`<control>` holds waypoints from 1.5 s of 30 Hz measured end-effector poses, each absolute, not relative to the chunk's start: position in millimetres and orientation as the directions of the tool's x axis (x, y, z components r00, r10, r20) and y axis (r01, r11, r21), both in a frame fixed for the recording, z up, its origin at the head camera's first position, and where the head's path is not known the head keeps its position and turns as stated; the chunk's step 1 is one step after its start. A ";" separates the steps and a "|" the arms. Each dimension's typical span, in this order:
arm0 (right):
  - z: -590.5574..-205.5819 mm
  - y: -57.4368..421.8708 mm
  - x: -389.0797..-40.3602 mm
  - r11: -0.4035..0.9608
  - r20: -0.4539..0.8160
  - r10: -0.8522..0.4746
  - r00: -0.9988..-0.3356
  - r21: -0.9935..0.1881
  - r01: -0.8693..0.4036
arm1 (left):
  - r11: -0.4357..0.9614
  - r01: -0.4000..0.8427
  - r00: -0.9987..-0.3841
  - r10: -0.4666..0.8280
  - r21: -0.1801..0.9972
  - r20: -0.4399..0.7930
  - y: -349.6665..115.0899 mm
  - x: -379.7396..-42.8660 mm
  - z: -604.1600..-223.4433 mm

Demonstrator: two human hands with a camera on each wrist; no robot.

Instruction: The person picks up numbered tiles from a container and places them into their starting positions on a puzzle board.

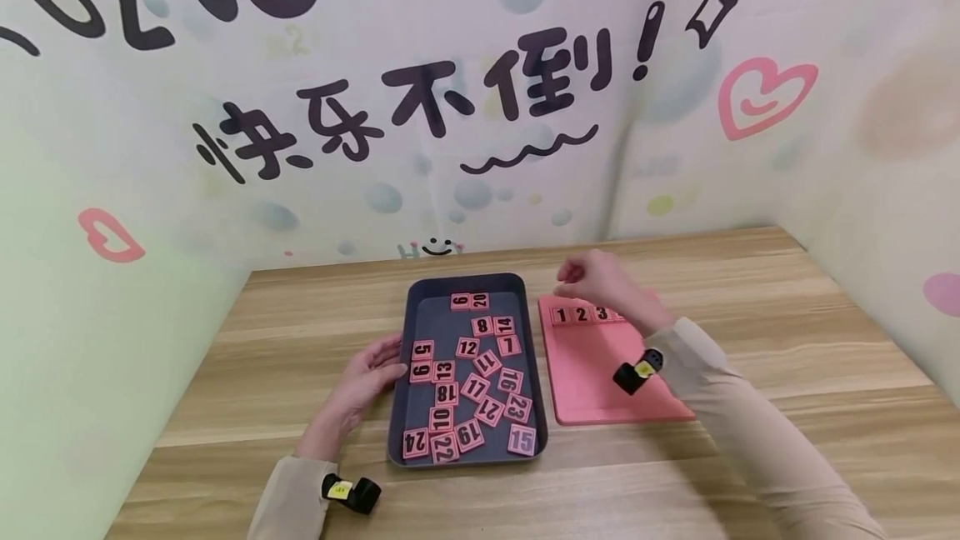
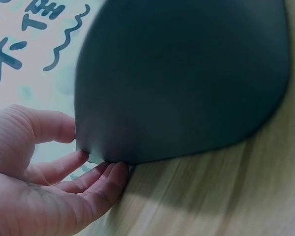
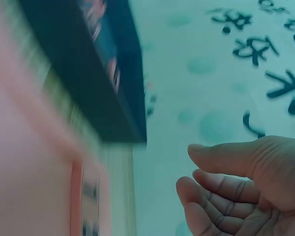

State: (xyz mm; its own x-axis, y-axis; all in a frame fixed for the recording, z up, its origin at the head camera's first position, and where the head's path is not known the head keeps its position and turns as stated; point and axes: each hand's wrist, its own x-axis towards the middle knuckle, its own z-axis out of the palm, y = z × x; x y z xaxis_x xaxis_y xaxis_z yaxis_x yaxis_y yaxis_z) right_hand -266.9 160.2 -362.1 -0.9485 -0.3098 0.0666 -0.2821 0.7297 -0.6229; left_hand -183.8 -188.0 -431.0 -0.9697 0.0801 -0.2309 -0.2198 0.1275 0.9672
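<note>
At the left wall of a dark tray (image 1: 435,280) my left hand (image 1: 367,373) rests, its fingertips and thumb against the outer side. In the left wrist view, the left hand (image 2: 64,177) touches the tray's edge (image 2: 182,83). Pink tiles with black numbers lie scattered inside, among them the 15 tile (image 1: 522,440) and the 12 tile (image 1: 467,347). My right hand (image 1: 603,280) hovers over the top of a pink board (image 1: 600,382), fingers loosely bent. Tiles 1 (image 1: 561,316), 2 (image 1: 581,315) and 3 (image 1: 602,313) line its top row; the hand hides tiles farther right. In the right wrist view, that hand (image 3: 241,191) holds nothing.
The tray and board stand side by side on a wood-grain table (image 1: 315,307). A printed white cloth (image 1: 337,207) hangs behind the table and on both sides.
</note>
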 end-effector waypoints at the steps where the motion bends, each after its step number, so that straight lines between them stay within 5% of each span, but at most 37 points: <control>1: -360.7 150.8 -267.0 0.719 0.070 -0.316 -0.946 -0.632 -0.288 | 0.129 -0.220 -0.970 0.081 0.967 -0.231 -187.7 -183.7 -430.9; 15: -369.2 50.4 -273.5 0.528 0.013 -0.505 -0.863 -0.786 -0.321 | 0.132 -0.210 -0.973 0.071 0.969 -0.221 -185.6 -184.0 -430.0; 35: -415.1 -16.0 -267.6 0.571 -0.172 -0.524 -0.834 -0.797 -0.195 | 0.118 -0.216 -0.970 0.087 0.969 -0.227 -186.7 -185.6 -431.5; 45: -416.4 -20.6 -266.5 0.620 -0.181 -0.557 -0.811 -0.740 -0.261 | 0.130 -0.212 -0.972 0.072 0.969 -0.223 -186.9 -184.3 -431.9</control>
